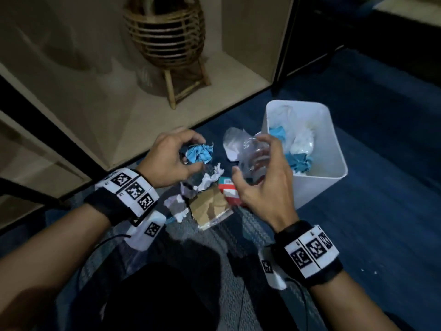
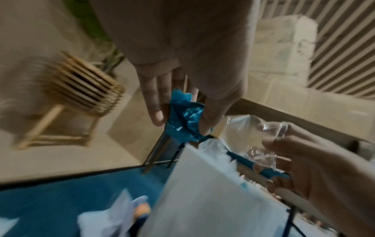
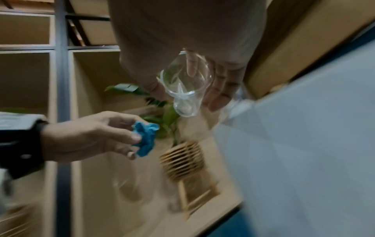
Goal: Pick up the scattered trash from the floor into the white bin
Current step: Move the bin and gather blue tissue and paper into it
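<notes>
My left hand (image 1: 185,155) grips a crumpled blue paper ball (image 1: 200,152) (image 2: 185,121) (image 3: 146,137) above the trash pile. To its right, my right hand (image 1: 259,168) holds a crushed clear plastic bottle (image 1: 253,157) (image 2: 249,139) (image 3: 185,89) just left of the white bin (image 1: 334,154), which has blue and white crumpled paper and plastic inside. Beneath both hands, on the blue carpet, lie white paper wads (image 1: 210,179), a brown cardboard piece in plastic (image 1: 211,209) and a red-and-white carton (image 1: 228,191).
A rattan plant stand (image 1: 167,41) sits on the low beige shelf floor (image 1: 95,96) behind the pile. A dark-framed shelving unit stands at left. Blue carpet (image 1: 381,223) stretches right of the bin. My dark-clothed knee (image 1: 148,299) is at the bottom.
</notes>
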`<move>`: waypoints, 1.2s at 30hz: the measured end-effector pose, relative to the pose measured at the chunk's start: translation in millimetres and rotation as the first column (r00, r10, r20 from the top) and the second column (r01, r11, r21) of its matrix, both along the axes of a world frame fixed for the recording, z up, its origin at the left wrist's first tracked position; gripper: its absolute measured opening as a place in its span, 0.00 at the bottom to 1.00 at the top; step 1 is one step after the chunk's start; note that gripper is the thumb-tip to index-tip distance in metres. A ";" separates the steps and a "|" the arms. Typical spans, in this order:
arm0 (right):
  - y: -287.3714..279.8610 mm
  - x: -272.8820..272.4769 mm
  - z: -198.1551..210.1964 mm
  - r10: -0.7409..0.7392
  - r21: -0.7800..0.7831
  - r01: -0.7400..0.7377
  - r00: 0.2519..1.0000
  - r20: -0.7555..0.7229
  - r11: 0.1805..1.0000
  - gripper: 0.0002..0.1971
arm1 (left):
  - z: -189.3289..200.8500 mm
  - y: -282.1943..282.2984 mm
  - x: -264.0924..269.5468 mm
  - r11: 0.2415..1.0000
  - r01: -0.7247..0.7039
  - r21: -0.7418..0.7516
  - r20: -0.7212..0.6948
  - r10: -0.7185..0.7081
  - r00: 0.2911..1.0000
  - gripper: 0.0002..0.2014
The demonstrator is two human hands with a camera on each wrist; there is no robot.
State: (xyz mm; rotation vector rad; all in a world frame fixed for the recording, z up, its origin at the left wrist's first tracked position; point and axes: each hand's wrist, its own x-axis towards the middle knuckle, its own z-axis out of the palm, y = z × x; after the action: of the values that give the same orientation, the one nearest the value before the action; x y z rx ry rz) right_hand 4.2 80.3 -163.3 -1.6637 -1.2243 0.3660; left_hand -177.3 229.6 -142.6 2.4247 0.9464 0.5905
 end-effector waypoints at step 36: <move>-28.8 72.5 35.1 -0.097 0.155 0.012 0.828 0.552 0.988 0.10 | 23.9 -35.8 128.0 0.916 0.400 0.005 -0.085 -0.399 0.913 0.14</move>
State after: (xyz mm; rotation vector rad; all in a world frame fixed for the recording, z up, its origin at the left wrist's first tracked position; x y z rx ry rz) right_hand 76.7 51.5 -128.2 -1.7287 -1.5791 -0.2736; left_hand -49.3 193.8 -118.7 2.5766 0.4469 0.3541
